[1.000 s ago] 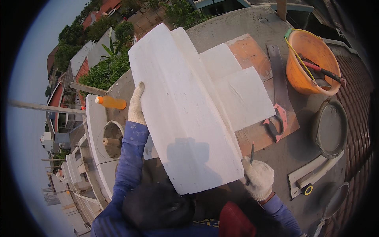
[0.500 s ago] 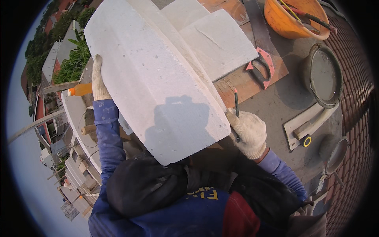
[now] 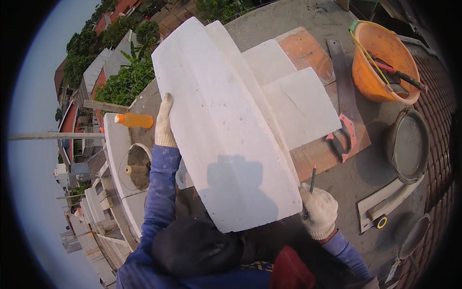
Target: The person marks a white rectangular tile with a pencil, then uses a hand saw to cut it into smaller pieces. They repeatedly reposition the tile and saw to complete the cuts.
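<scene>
While one big white block (image 3: 226, 130) fills the middle of the frame, slanting from upper left to lower right, two gloved hands flank it. From the lower edge the left forearm rises steeply, and the left hand (image 3: 165, 123) lies against the block's left edge, one digit pointing up along it. Its other fingers are hidden, so I cannot tell whether they are spread or pressed together. From the lower right the right forearm slants up and leftward; the right hand (image 3: 320, 212), its fingers curled, pinches one pencil (image 3: 313, 178) with the tip up. It is at the block's lower right corner, touching or just beside it, I cannot tell which.

Two smaller slabs (image 3: 301, 111) overlap right of the block, above a brown board (image 3: 332, 159). One saw (image 3: 343, 86) lies beside them, handle toward the bottom. One orange bucket (image 3: 385, 72) stands at upper right, one grey bowl (image 3: 411, 144) below it, and one pan (image 3: 415, 236) at lower right. One orange bottle (image 3: 137, 120) is at left, near the left hand.
</scene>
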Demonstrator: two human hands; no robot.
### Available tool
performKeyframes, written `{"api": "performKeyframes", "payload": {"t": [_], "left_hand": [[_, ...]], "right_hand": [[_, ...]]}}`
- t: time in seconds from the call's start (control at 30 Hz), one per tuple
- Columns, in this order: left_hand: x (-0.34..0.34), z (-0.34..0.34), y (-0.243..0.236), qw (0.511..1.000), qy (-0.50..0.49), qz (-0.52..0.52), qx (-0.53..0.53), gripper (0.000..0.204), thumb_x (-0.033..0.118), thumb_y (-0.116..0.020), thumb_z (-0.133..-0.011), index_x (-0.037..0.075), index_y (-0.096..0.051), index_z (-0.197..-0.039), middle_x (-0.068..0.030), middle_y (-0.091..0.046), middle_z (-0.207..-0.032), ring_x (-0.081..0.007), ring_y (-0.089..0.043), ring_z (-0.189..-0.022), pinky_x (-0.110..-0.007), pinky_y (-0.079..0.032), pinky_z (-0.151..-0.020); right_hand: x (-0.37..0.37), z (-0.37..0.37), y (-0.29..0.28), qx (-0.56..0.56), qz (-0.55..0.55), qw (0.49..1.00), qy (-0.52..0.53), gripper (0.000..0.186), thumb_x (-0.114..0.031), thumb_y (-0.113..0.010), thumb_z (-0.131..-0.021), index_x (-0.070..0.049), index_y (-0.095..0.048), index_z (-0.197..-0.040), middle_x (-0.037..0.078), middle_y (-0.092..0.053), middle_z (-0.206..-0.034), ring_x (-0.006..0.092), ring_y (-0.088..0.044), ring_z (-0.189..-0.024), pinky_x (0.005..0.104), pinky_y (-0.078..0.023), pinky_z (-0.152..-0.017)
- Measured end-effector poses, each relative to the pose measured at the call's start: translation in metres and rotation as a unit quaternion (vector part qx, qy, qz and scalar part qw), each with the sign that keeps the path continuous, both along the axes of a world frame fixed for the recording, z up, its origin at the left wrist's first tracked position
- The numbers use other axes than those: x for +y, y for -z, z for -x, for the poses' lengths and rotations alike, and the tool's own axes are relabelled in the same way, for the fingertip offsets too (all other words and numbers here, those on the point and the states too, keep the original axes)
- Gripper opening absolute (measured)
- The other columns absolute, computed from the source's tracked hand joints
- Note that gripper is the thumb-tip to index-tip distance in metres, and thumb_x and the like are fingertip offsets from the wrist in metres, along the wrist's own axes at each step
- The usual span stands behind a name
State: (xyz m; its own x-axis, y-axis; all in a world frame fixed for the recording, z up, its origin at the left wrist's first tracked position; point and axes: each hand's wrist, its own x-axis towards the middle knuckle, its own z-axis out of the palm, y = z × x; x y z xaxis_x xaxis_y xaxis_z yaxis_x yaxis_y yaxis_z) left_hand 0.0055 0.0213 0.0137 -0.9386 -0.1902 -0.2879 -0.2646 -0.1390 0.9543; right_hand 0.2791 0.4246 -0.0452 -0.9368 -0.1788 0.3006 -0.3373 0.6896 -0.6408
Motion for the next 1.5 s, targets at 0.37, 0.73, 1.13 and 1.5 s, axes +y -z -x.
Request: {"api": "performKeyframes", "payload": {"t": [0.37, 0.73, 1.13, 1.5], "left_hand": [[-0.009, 0.007, 0.002, 1.000, 0.004, 0.026, -0.004, 0.097, 0.060, -0.083, -0.110, -0.003, -0.049, -0.175, -0.0264, -0.065, -0.164, -0.0373, -0.073, -0.141, -0.047, -0.066, -0.114], [-0.022, 0.020, 0.010, 0.999, 0.001, 0.036, -0.014, 0.089, 0.057, -0.083, -0.111, -0.002, -0.056, -0.171, -0.0242, -0.073, -0.156, -0.0350, -0.078, -0.132, -0.047, -0.069, -0.110], [-0.029, 0.021, 0.014, 0.998, 0.012, 0.054, -0.013, 0.096, 0.062, -0.083, -0.109, -0.006, -0.054, -0.171, -0.0284, -0.073, -0.152, -0.0364, -0.080, -0.130, -0.047, -0.071, -0.106], [-0.024, 0.020, 0.012, 0.999, 0.006, 0.041, -0.009, 0.094, 0.062, -0.084, -0.109, -0.005, -0.056, -0.170, -0.0244, -0.075, -0.151, -0.0331, -0.081, -0.126, -0.044, -0.070, -0.105]], "right_hand": [[0.000, -0.004, 0.005, -0.024, 0.008, 1.000, 0.015, 0.061, -0.011, -0.097, -0.086, -0.011, -0.078, -0.145, 0.017, -0.087, -0.132, 0.0416, -0.086, -0.110, 0.0483, -0.069, -0.093], [-0.005, -0.007, 0.012, -0.002, 0.030, 0.999, 0.036, 0.056, -0.013, -0.099, -0.087, -0.012, -0.081, -0.139, 0.013, -0.089, -0.129, 0.0367, -0.087, -0.108, 0.0472, -0.070, -0.093], [-0.001, -0.005, 0.007, 0.029, 0.011, 0.999, 0.030, 0.057, -0.011, -0.097, -0.087, -0.011, -0.080, -0.141, 0.013, -0.089, -0.121, 0.0362, -0.088, -0.104, 0.0475, -0.071, -0.086], [-0.001, -0.002, 0.003, 0.005, 0.008, 1.000, 0.021, 0.057, -0.014, -0.095, -0.091, -0.013, -0.077, -0.145, 0.014, -0.087, -0.114, 0.0365, -0.087, -0.098, 0.0468, -0.068, -0.080]]}}
